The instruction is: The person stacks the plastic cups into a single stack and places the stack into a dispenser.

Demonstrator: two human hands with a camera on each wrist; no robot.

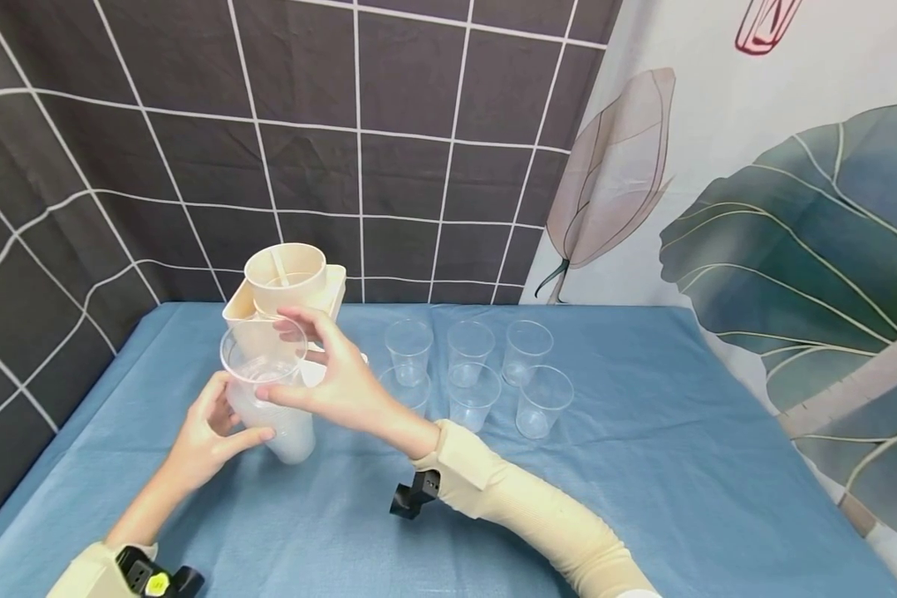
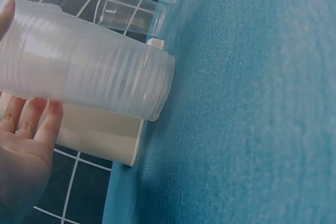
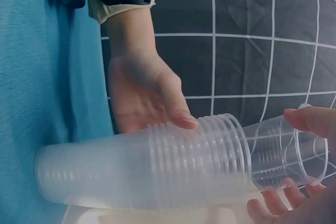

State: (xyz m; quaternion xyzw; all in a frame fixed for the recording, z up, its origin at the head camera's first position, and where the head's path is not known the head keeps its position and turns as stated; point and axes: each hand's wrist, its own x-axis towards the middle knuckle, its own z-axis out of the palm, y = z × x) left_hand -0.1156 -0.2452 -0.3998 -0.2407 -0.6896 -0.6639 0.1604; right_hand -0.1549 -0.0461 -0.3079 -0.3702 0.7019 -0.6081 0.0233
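A tall stack of nested clear plastic cups (image 1: 290, 436) stands on the blue cloth at the left. My left hand (image 1: 198, 440) grips the stack from its left side, with its thumb near the cup rims in the right wrist view. Partly drawn out of the stack's mouth is a single clear cup (image 3: 270, 153), slightly tilted against the stack. My right hand (image 1: 344, 378) holds this cup near its rim, the thumb on one side and the fingers on the other.
Several separate clear cups (image 1: 544, 400) stand upright in two rows right of the stack. Behind the stack is a cream rectangular container (image 1: 334, 286), with a round cream cup (image 1: 286, 282) holding a pale stick. A dark gridded curtain (image 1: 404, 174) hangs behind the blue cloth (image 1: 643, 465).
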